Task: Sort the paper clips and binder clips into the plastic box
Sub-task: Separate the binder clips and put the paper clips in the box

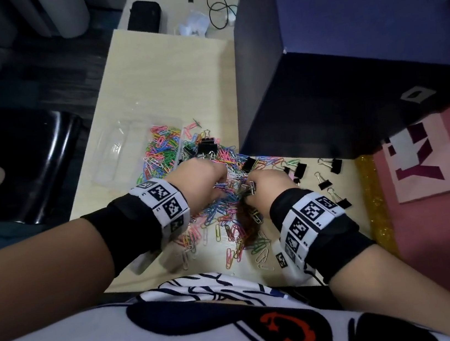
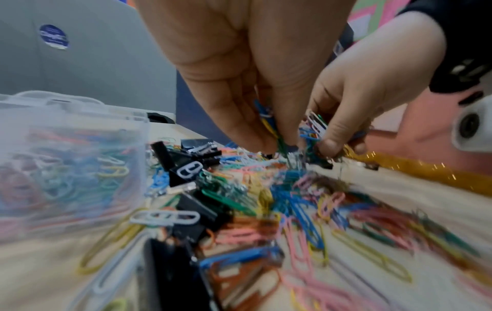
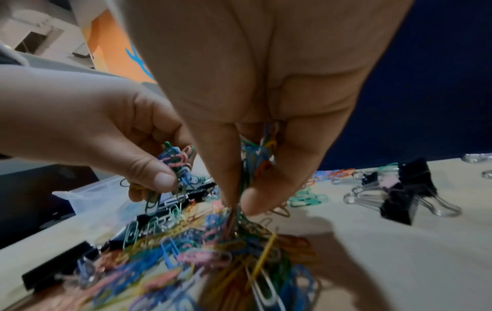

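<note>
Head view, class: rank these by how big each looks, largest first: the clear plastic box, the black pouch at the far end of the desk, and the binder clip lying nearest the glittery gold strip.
1. Plastic box
2. Black pouch, though it lies farther away, so it may be larger than it looks
3. Binder clip, plainly smallest

**Around your work area**

You sit at a pale wooden desk [image 1: 163,72]. A dark blue partition [image 1: 344,38] stands to your right. At the far end lie a black case [image 1: 143,15], a looped black cable [image 1: 220,9] and crumpled plastic wrap [image 1: 193,24]. A black chair [image 1: 29,163] sits left.
</note>
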